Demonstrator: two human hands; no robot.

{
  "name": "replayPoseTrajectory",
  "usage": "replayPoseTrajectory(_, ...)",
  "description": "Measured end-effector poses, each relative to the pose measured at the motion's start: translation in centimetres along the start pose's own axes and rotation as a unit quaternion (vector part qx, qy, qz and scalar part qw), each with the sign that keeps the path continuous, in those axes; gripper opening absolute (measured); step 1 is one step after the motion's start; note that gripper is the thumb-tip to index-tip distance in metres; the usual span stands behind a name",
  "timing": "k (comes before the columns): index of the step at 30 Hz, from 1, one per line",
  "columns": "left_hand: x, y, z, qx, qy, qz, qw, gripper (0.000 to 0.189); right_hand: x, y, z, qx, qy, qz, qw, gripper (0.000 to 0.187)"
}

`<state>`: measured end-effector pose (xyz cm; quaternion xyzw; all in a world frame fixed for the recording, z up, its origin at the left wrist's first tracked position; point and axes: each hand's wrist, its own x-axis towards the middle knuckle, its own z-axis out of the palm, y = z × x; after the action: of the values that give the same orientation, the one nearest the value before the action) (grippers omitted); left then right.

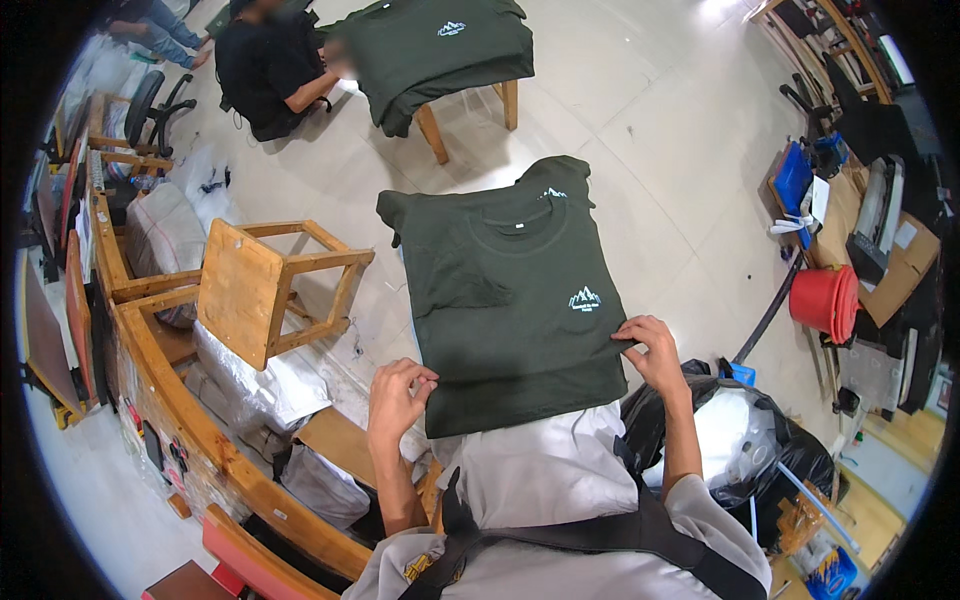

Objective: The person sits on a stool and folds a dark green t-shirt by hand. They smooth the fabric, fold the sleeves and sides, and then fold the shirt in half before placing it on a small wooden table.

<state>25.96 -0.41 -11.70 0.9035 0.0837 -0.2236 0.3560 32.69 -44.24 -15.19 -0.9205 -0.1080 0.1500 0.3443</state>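
A dark green T-shirt (517,337) lies spread before me with its collar away from me and a small white mountain print on the chest. My left hand (401,397) pinches its left edge near the hem. On the right, my right hand (651,349) pinches the other edge, below the print. Part of another dark green garment (559,176) with a white print shows past the collar. What supports the shirts is mostly hidden beneath them.
A wooden stool (244,292) lies tipped at the left, beside a long wooden frame (202,431). Ahead, a seated person (262,71) is at a stool draped with dark green shirts (457,60). Right are a red bucket (821,304) and a black plastic bag (802,457).
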Motion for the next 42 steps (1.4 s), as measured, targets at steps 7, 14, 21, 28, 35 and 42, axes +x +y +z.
replayPoseTrajectory(7, -0.2, 2.5, -3.5, -0.111, 0.021, 0.117, 0.987, 0.011, 1.2, -2.3, -4.3, 0.121, -0.001, 0.005, 0.993, 0.021)
replayPoseTrajectory(14, -2.9, 8.7, -11.2, -0.156, 0.243, 0.265, 0.92, 0.003, 2.3, -9.0, -13.1, 0.236, 0.187, -0.159, 0.94, 0.022)
replayPoseTrajectory(21, 3.7, 11.3, -13.1, 0.108, 0.482, 0.204, 0.845, 0.017, 10.0, -13.3, -12.6, 0.051, 0.298, -0.065, 0.951, 0.029)
replayPoseTrajectory(28, 5.0, 6.4, -1.9, -0.061, 0.239, 0.092, 0.965, 0.024, 7.9, -7.7, -1.3, 0.012, 0.124, -0.047, 0.991, 0.03)
replayPoseTrajectory(35, 3.5, -3.0, 6.4, -0.044, 0.309, -0.071, 0.947, 0.034, 5.0, 0.8, 6.5, 0.261, 0.139, 0.222, 0.929, 0.03)
replayPoseTrajectory(42, 4.0, -7.1, 3.2, -0.127, 0.194, -0.155, 0.96, 0.031, 5.1, 3.5, 3.5, 0.149, 0.057, 0.17, 0.972, 0.035)
